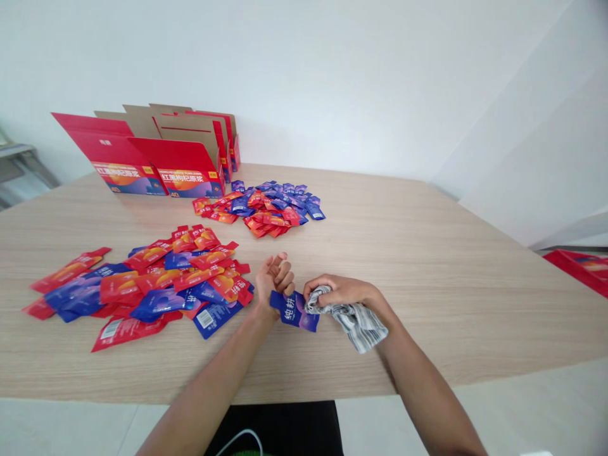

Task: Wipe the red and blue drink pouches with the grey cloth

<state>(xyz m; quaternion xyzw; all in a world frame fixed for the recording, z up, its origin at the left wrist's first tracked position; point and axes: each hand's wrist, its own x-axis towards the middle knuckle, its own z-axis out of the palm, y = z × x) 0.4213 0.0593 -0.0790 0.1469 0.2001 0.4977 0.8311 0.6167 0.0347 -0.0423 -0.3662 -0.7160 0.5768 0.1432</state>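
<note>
My left hand [274, 277] is closed in a pinch on the upper edge of a blue sachet [293, 310], held just above the wooden table [427, 272]. My right hand [339, 291] is wrapped round a grey striped cloth [356, 322], which presses against the sachet's right side. Just left of my hands lies a big spread of red and blue sachets [152, 285].
A second, smaller heap of red and blue sachets [263, 208] lies farther back at the middle. Open red cardboard boxes [161, 158] stand at the back left by the white wall. Another red box [579, 267] lies beyond the table's right edge.
</note>
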